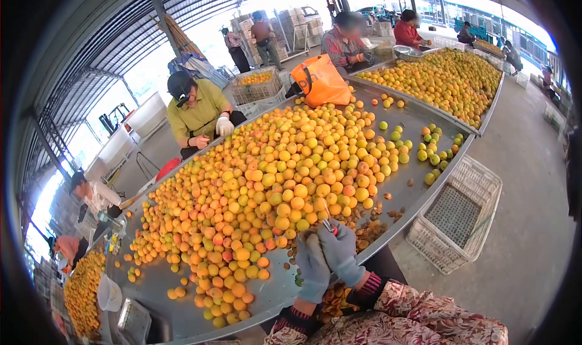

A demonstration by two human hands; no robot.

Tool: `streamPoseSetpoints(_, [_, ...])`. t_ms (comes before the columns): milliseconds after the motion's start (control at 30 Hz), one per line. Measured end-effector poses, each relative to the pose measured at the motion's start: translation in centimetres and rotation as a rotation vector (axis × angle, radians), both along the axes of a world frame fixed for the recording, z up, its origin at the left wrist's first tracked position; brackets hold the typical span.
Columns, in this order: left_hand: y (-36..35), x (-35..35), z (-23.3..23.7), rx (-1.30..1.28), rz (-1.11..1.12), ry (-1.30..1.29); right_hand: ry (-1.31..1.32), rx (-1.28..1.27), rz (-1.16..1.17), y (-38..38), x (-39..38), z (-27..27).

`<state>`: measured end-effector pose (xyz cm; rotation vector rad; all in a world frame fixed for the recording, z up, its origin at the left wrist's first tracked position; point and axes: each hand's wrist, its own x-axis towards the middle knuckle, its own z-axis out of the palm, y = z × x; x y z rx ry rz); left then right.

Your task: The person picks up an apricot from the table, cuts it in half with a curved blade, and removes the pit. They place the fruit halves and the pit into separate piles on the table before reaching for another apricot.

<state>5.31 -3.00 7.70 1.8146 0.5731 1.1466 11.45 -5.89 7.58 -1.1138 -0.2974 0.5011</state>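
Note:
Both my hands wear grey gloves and meet at the near edge of the metal table (267, 299). My right hand (342, 252) is closed around a small knife (329, 226) with a red handle, its thin blade pointing up and away. Pressed against it, my left hand (312, 267) has its fingers curled; what they hold, if anything, is hidden. Just beyond my hands spreads a large heap of yellow-orange apricots (267, 187). Brown pits (371, 228) lie by my right hand. Below my wrists, more orange fruit pieces (334, 299) show partly behind my sleeves.
A white plastic crate (454, 214) stands on the floor at right. Greenish fruits (433, 157) lie toward the table's right edge, and an orange bag (320, 81) at its far end. Across the table sits a person in a green shirt (203, 114). A white bucket (110, 293) is at left.

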Motion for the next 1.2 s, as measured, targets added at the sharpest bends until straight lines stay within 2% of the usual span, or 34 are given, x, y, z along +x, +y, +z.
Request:
streamPoseSetpoints(67, [0.2,-0.3,0.0,0.003,0.01,0.024,-0.313,-0.122,-0.042,-0.1,-0.1,0.2])
streamPoseSetpoints(100, [0.3,-0.7,0.1,0.094,0.032,0.151,-0.311,-0.125,-0.04,-0.4,0.0,0.6])
streamPoseSetpoints(133, [0.3,-0.8,0.1,0.186,0.053,0.277,-0.73,-0.236,-0.155,-0.8,0.3,1.2])
streamPoseSetpoints(167, [0.1,-0.9,-0.3,0.184,0.052,0.278,-1.15,-0.347,-0.271,-1.1,0.6,1.7])
streamPoseSetpoints(233, [-0.4,-1.0,-1.3,-0.657,-0.219,-0.212,-1.178,-0.331,-0.2,-1.3,0.8,1.2])
streamPoseSetpoints(267, [1.0,-0.4,-2.6,-0.654,-0.218,-0.211,-1.207,-0.307,-0.134,-1.2,1.0,1.0])
streamPoseSetpoints(333, [3.6,-0.5,-7.5,-0.992,-0.416,-0.383,-0.508,-0.319,0.178,0.8,2.2,-2.5])
streamPoseSetpoints(367, [2.8,-2.3,-7.8,-1.057,-0.371,-0.354,-0.947,-0.291,-0.055,-0.5,3.0,-2.1])
streamPoseSetpoints(400, [2.8,-3.4,-6.4,-1.177,-0.62,-0.41,-1.377,-0.25,-0.275,-1.7,4.2,-1.2])
streamPoseSetpoints(433, [3.2,-3.7,-4.9,-1.29,-0.87,-0.489,-1.19,-0.125,-0.115,-2.5,4.4,-0.9])
streamPoseSetpoints(467, [3.0,-3.7,-4.0,-1.371,-1.134,-0.594,-1.118,-0.077,-0.085,-3.1,4.3,-0.9])
streamPoseSetpoints(500, [1.7,-3.8,-3.5,-1.422,-1.094,-0.596,-0.833,-0.072,0.166,-3.3,4.5,-1.9])
streamPoseSetpoints(533, [0.6,-3.6,-2.6,-1.342,-0.608,-0.441,-0.855,-0.135,0.14,-3.8,4.1,-2.0])
streamPoseSetpoints(567, [0.2,-3.4,-2.2,-1.207,-0.147,-0.274,-0.624,-0.114,0.244,-4.1,3.6,-1.1])
streamPoseSetpoints(600, [0.5,-3.8,-2.4,-1.217,-0.123,-0.27,-0.389,-0.091,0.34,-4.3,3.0,-0.6])
streamPoseSetpoints(633, [1.0,-4.4,-2.4,-1.294,-0.409,-0.293,-0.374,-0.094,0.355,-4.3,2.7,-1.3])
streamPoseSetpoints(667, [1.3,-5.0,-2.5,-1.351,-0.7,-0.319,-0.618,-0.106,0.254,-4.2,2.6,-2.0])
streamPoseSetpoints(700, [1.1,-5.3,-2.6,-1.399,-0.708,-0.311,-0.859,-0.114,0.146,-4.2,2.5,-2.5])
streamPoseSetpoints(733, [0.6,-5.8,-2.6,-1.403,-0.693,-0.313,-0.851,-0.113,0.158,-4.4,2.5,-2.8])
streamPoseSetpoints(800, [-0.8,-6.4,-2.0,-0.856,-0.453,-0.067,-0.38,-0.065,0.383,-4.7,2.7,-2.3])
streamPoseSetpoints(833, [-0.4,-7.4,-3.2,-0.771,-0.506,0.057,-0.258,0.108,0.396,-4.2,2.9,-3.6])
streamPoseSetpoints(867, [-0.6,-7.6,-4.6,-0.77,-0.514,0.057,-0.262,0.106,0.389,-4.3,3.0,-4.0])
streamPoseSetpoints(933, [-1.1,-7.8,-6.4,0.134,-0.253,0.529,-0.478,0.021,0.348,-4.6,3.4,-4.3])
streamPoseSetpoints(967, [-1.5,-8.0,-6.0,0.312,-0.286,0.768,-0.288,0.125,0.365,-4.0,3.2,-4.1])
streamPoseSetpoints(1000, [-1.9,-8.2,-5.4,0.314,-0.286,0.766,-0.29,0.126,0.364,-4.0,3.1,-3.7])
streamPoseSetpoints(1067, [-2.4,-8.1,-4.4,0.44,-0.253,0.997,0.311,0.276,0.497,-4.1,2.9,-2.5])
streamPoseSetpoints(1100, [-2.2,-7.9,-4.0,0.444,-0.256,0.997,-0.381,0.152,0.308,-4.0,2.4,-2.6])
streamPoseSetpoints(1133, [-1.9,-7.7,-3.7,0.317,-0.134,0.705,-0.38,0.153,0.306,-3.9,2.7,-3.1])
streamPoseSetpoints(1167, [-1.6,-7.5,-3.3,0.188,-0.012,0.413,-0.151,0.164,0.497,-3.9,3.2,-3.7])
streamPoseSetpoints(1200, [-1.1,-7.2,-2.5,0.188,-0.004,0.415,0.083,0.174,0.689,-3.9,3.4,-3.8])
